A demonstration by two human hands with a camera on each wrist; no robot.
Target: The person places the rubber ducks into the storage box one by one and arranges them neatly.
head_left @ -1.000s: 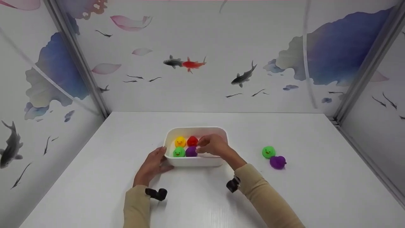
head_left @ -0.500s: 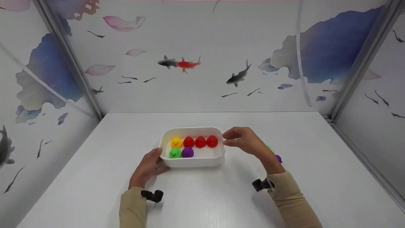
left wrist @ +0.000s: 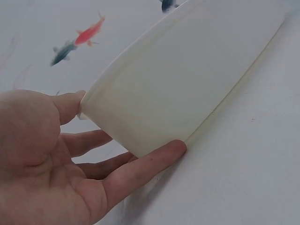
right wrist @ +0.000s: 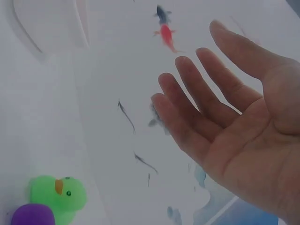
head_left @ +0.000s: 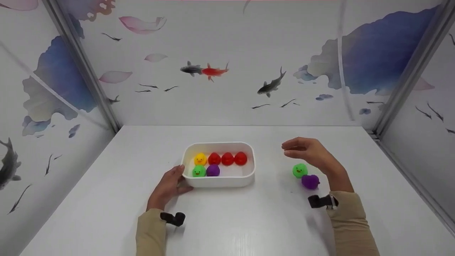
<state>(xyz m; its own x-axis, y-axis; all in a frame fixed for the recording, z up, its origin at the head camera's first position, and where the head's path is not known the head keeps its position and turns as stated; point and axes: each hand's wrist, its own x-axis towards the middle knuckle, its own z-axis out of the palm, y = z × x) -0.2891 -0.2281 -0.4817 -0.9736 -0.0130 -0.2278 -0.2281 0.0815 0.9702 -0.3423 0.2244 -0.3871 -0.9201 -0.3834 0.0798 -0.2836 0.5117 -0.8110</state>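
My left hand (head_left: 167, 188) grips the left end of a white plastic tub (head_left: 218, 182). In the left wrist view the thumb lies at its rim and the fingers spread along the side and lower edge. Inside the tub, a yellow rubber duck (head_left: 200, 159) and three red ducks (head_left: 228, 159) form the back row. A green duck (head_left: 199, 171) and a purple duck (head_left: 213, 170) sit in front of them. My right hand (head_left: 316, 154) hovers with nothing in it, fingers extended, above and behind a second green duck (head_left: 300, 170) and a second purple duck (head_left: 310, 182), which touch on the table.
The white tabletop (head_left: 227, 220) meets a back wall (head_left: 227, 106) painted with fish and petals. Side walls with metal corner posts (head_left: 80, 67) enclose the table at left and right.
My right hand has withdrawn from inside the tub and moved right, over the two loose ducks. Two red ducks it hid earlier are now exposed. The left hand keeps its hold.
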